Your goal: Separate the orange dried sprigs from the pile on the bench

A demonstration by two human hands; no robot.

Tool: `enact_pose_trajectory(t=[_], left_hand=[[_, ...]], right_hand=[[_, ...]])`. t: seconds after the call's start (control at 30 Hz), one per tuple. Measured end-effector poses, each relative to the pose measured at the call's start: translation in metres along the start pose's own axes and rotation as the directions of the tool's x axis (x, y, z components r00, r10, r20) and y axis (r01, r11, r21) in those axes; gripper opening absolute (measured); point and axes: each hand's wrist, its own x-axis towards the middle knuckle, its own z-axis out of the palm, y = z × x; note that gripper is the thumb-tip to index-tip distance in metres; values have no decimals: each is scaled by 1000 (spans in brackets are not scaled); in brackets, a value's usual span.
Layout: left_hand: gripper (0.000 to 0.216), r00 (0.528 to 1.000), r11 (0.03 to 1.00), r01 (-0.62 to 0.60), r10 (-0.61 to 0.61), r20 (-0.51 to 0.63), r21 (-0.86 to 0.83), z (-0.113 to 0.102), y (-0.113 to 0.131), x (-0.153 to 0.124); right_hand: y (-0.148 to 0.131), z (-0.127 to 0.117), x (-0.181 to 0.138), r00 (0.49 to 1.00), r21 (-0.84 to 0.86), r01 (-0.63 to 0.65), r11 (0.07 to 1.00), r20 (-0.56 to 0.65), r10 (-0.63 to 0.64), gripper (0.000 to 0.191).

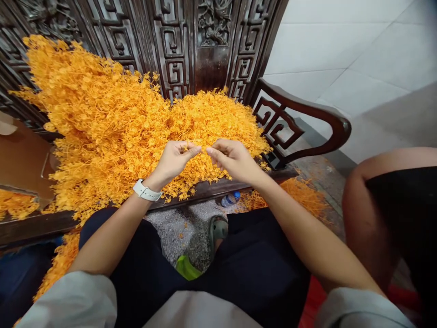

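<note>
A big heap of small orange plastic flower sprigs (116,118) covers the seat of a dark carved wooden bench (191,41). My left hand (175,159), with a white watch on its wrist, is curled with thumb and forefinger pinched over the heap's front edge. My right hand (230,158) is curled the same way, its fingertips almost touching those of the left. Between the two pinches sits a tiny orange sprig, too small to make out clearly. Both hands hover just above the pile.
The bench armrest (307,123) curves out at the right. Orange sprigs litter the floor (300,191). A plastic bottle (230,199) lies under the bench edge. Another person's bare knee (375,205) is at right. A brown cardboard box (20,159) stands at left.
</note>
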Motion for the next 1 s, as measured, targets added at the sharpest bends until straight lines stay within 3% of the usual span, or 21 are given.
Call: enact_pose_trajectory(t=[0.07,0.1,0.13,0.17,0.2,0.23,0.27,0.3,0.33,0.37,0.4,0.43,0.47,0.53,0.63,0.73,0.83,1.0], left_hand=[[23,992,997,-38,45,-120,61,-5,-8,7],[25,979,995,-34,52,-198,91,-10,-11,12],[28,965,995,-16,42,-260,103,-16,-14,16],[31,957,996,17,8,-289,84,-21,-16,20],[33,961,998,60,-50,-273,30,-27,-15,22],[33,970,993,108,-117,-213,-56,-31,-13,23],[33,976,975,154,-175,-128,-161,-35,-9,22],[33,977,945,196,-212,-35,-263,-37,-3,21],[33,972,908,233,-232,46,-349,-38,2,18],[34,965,870,263,-239,110,-417,-37,8,15],[34,958,836,286,-238,160,-468,-37,14,11],[36,951,806,308,-238,198,-506,-35,19,8],[38,944,778,327,-240,228,-537,-34,23,4],[40,935,729,352,-242,260,-587,-32,29,-1],[41,935,688,353,-273,225,-634,-28,33,-7],[42,953,697,277,-287,96,-661,-25,37,-10],[39,964,738,186,-264,-24,-648,-20,44,-11],[38,957,811,150,-263,-123,-565,-19,53,-10]], right_hand=[[-19,14,-16,970,-64,215,975,130,-205,30],[-31,21,-24,913,7,321,947,264,-312,24],[-44,27,-33,801,144,399,906,427,-420,19],[-55,31,-39,627,311,410,858,587,-512,19],[-63,32,-43,424,459,347,817,701,-574,20],[-67,30,-44,276,559,245,792,743,-610,20],[-67,25,-41,253,619,146,772,731,-634,20],[-63,17,-34,372,659,74,748,678,-634,23],[-56,7,-25,585,688,26,725,577,-569,28],[-47,-3,-16,822,711,23,703,386,-418,36],[-37,-12,-6,943,696,8,718,234,-237,42],[-28,-18,1,993,667,-20,745,100,-62,46],[-20,-21,6,997,619,-75,781,41,64,47],[-9,-17,9,986,481,-158,862,36,161,45],[-3,3,1,998,161,-62,985,23,59,53],[3,24,-3,996,-87,71,994,55,-67,63],[13,38,0,989,-35,106,994,107,-102,49],[17,47,4,996,268,16,963,83,-40,47]])
